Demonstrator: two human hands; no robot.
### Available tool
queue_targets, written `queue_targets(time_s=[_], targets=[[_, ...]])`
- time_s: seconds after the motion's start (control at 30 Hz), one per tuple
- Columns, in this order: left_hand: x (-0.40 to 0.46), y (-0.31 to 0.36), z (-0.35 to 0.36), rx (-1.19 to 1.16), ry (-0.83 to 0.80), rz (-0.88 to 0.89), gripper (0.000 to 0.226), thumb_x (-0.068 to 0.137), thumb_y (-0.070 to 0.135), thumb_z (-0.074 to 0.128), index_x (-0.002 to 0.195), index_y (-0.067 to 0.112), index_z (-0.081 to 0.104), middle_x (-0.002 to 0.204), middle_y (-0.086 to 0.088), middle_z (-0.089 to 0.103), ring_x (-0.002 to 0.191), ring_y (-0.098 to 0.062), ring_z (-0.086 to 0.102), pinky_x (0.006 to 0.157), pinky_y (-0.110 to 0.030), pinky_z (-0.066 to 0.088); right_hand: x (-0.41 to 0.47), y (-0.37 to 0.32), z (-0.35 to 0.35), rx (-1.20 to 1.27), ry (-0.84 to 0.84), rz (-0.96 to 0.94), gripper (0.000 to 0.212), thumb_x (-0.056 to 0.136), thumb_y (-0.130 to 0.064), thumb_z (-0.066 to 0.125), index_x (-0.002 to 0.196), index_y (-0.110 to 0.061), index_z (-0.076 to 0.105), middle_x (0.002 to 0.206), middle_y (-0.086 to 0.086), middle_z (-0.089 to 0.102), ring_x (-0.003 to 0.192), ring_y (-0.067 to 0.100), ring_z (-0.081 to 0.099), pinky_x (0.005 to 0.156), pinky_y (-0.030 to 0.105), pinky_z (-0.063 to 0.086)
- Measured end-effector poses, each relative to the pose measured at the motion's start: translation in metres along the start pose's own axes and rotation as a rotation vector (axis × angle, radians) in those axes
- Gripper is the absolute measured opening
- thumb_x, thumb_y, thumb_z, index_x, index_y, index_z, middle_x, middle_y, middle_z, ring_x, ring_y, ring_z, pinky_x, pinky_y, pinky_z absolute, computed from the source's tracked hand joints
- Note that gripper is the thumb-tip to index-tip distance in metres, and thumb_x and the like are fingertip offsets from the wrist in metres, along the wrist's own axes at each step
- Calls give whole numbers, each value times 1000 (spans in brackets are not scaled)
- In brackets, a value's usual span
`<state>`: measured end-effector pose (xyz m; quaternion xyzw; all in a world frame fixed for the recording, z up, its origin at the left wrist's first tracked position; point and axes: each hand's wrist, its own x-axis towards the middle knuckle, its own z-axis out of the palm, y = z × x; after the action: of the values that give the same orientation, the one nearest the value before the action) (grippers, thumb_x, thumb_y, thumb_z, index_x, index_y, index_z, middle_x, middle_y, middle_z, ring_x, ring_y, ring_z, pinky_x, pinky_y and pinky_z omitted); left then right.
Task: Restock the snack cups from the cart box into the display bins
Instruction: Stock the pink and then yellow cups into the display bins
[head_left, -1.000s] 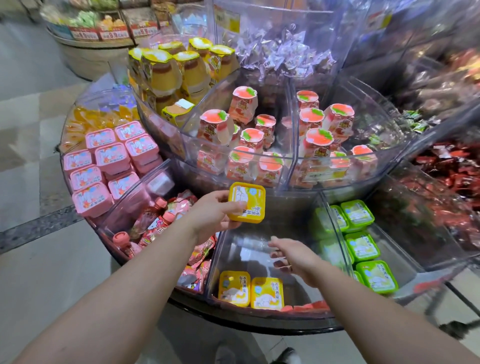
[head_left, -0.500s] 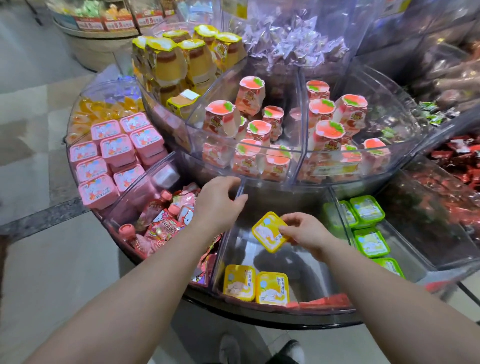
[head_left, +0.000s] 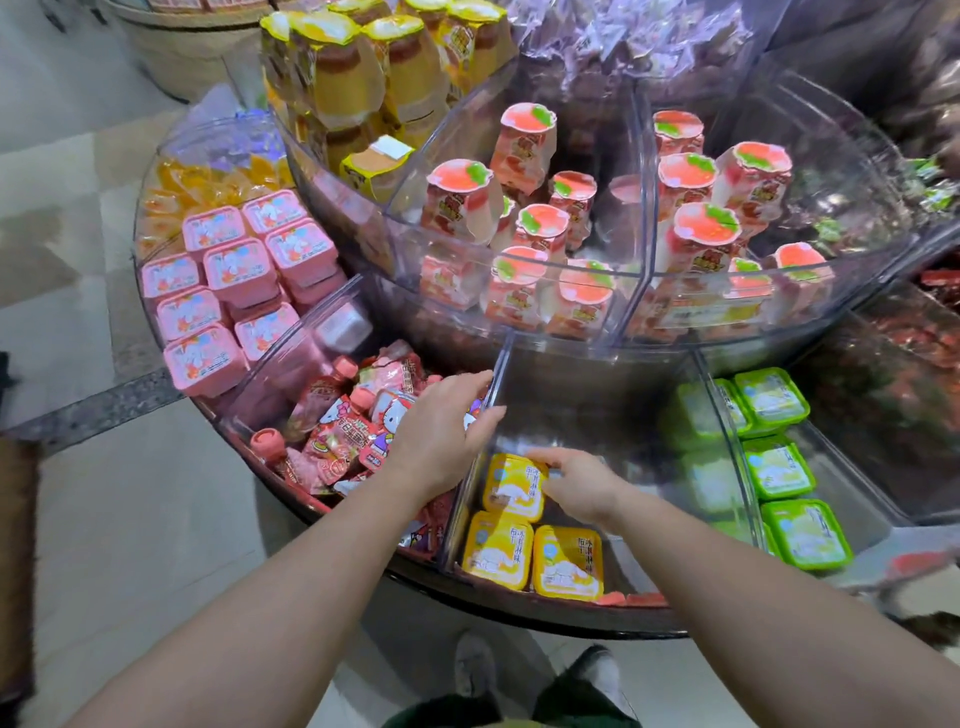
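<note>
A round clear display holds wedge-shaped bins. In the near middle bin lie three yellow snack cups: two at the front edge and a third yellow cup just behind them. My right hand rests on that third cup, fingers curled over its right side and top. My left hand hovers over the clear divider at the bin's left wall, fingers apart, holding nothing. The cart box is out of view.
Green cups fill the bin to the right, pink pouches the bin to the left, pink square cups further left. A raised tier behind holds tall peach cups and yellow pudding cups. My shoes stand below the display rim.
My right hand took the yellow cup from my left hand and carried it down into the middle bin behind the two front cups. My left hand, now empty, stayed by the divider.
</note>
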<state>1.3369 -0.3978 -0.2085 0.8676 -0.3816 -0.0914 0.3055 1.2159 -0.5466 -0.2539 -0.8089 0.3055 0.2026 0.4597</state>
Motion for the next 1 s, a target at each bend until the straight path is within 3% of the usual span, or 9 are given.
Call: queue_targets(time_s=[0.07, 0.2, 0.3, 0.4, 0.5, 0.63, 0.77, 0.9, 1.0], targets=[[0, 0, 2, -12, 15, 3, 43, 93, 30, 57, 133, 15, 53, 116, -2, 63, 108, -19, 55, 87, -23, 36, 0, 0, 0, 17, -70, 20, 50, 92, -5, 50, 138, -27, 48, 129, -1, 60, 114, 17, 58, 99, 33, 49], [0, -2, 4, -30, -1, -8, 44, 94, 32, 54, 135, 16, 52, 120, -2, 62, 111, -18, 54, 91, -28, 40, -8, 8, 6, 56, -99, 94, 77, 89, -5, 50, 150, -35, 16, 133, 3, 55, 108, 19, 61, 88, 40, 56], [1, -2, 3, -20, -14, -21, 45, 94, 34, 51, 135, 16, 52, 120, -3, 62, 111, -19, 54, 91, -31, 42, -16, 6, 5, 55, -23, 71, 75, 93, -4, 45, 153, -30, 8, 144, 5, 47, 120, 21, 54, 95, 35, 51], [-1, 0, 2, 8, -11, -57, 44, 93, 35, 52, 133, 18, 54, 118, -3, 62, 111, -21, 54, 92, -32, 41, -24, 6, -1, 63, -11, 43, 71, 93, -1, 43, 153, -25, 14, 153, 7, 35, 110, 15, 52, 86, 26, 46], [0, 14, -1, 42, 49, -115, 43, 92, 36, 54, 131, 17, 54, 121, -4, 59, 115, -23, 52, 97, -36, 41, -38, 7, -22, 39, 56, -9, 64, 92, -6, 48, 149, -23, 27, 148, 5, 41, 93, 17, 56, 68, 18, 46], [16, 63, 8, 186, 107, -141, 49, 90, 39, 56, 133, 16, 51, 127, -10, 55, 118, -31, 47, 100, -41, 38, -72, 5, -66, -10, 240, -171, 55, 90, -16, 59, 142, -21, 43, 138, 3, 54, 119, 16, 56, 90, 16, 37], [29, 148, 39, 287, 101, -77, 54, 90, 45, 53, 136, 18, 48, 133, -9, 51, 122, -32, 44, 103, -40, 35, -121, 31, -127, -28, 486, -272, 45, 88, -22, 63, 132, -20, 54, 125, 1, 63, 112, 15, 60, 87, 16, 38], [26, 268, 98, 305, 92, 40, 54, 87, 49, 55, 132, 20, 51, 130, -9, 52, 120, -32, 46, 100, -41, 38, -184, 116, -199, -167, 682, -229, 52, 83, -37, 63, 132, -20, 55, 125, 5, 63, 117, 22, 57, 99, 29, 43], [19, 361, 155, 292, 19, 150, 56, 88, 51, 52, 136, 23, 47, 135, -6, 49, 124, -29, 43, 103, -39, 35, -239, 190, -251, -224, 781, -126, 56, 80, -45, 58, 130, -22, 57, 120, 7, 65, 116, 28, 57, 97, 34, 46]])
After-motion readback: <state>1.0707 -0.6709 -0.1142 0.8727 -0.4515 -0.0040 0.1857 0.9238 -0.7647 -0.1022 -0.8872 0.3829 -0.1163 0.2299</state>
